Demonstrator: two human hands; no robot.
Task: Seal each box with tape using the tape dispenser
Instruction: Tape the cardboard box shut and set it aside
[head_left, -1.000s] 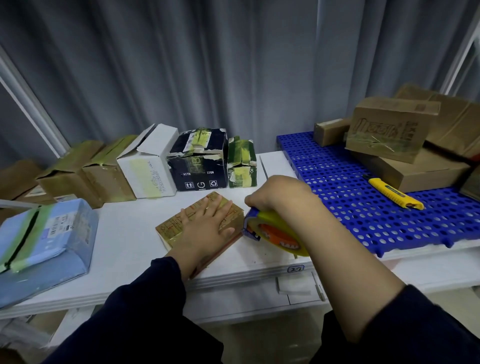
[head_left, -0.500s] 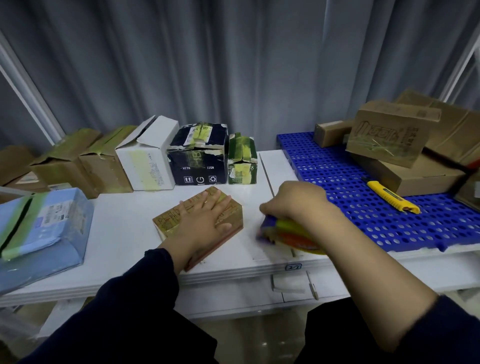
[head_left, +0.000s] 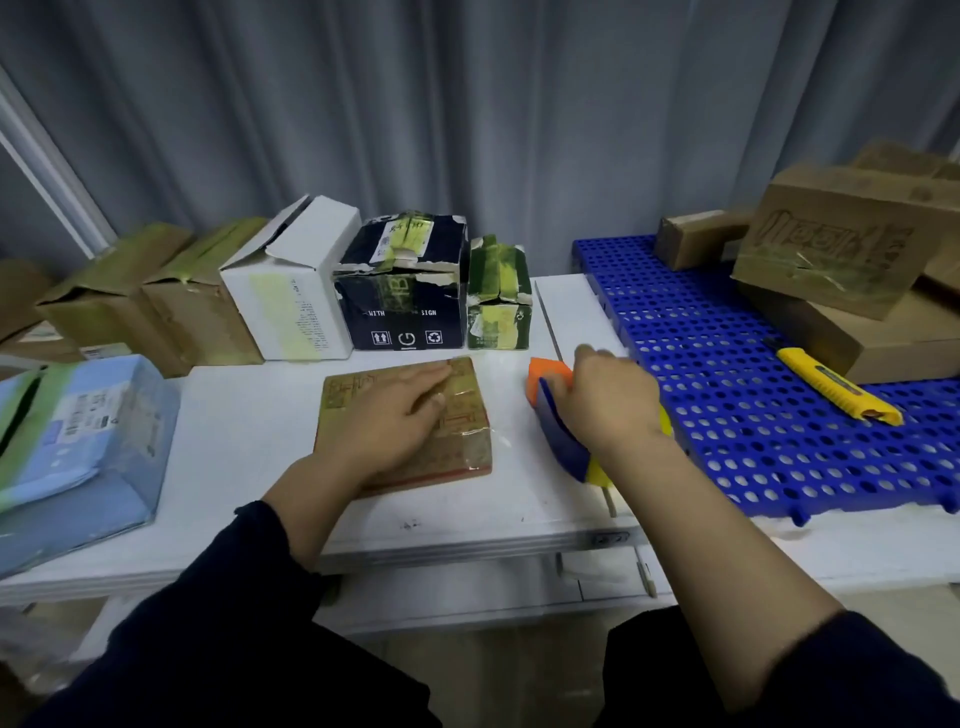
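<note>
A small flat brown box lies on the white table in front of me, with clear tape over its right end. My left hand rests flat on its top, fingers straight. To the right of the box my right hand grips the tape dispenser, which is blue, orange and yellow. The dispenser is off the box, a short gap away.
A row of taped boxes stands at the back: brown ones, a white one, a dark one, a green one. A blue parcel lies left. A blue perforated mat at right holds brown boxes and a yellow utility knife.
My right hand has pulled the tape dispenser away from the box's right end, further right and back. My left hand stays on the box, which has turned squarer to me.
</note>
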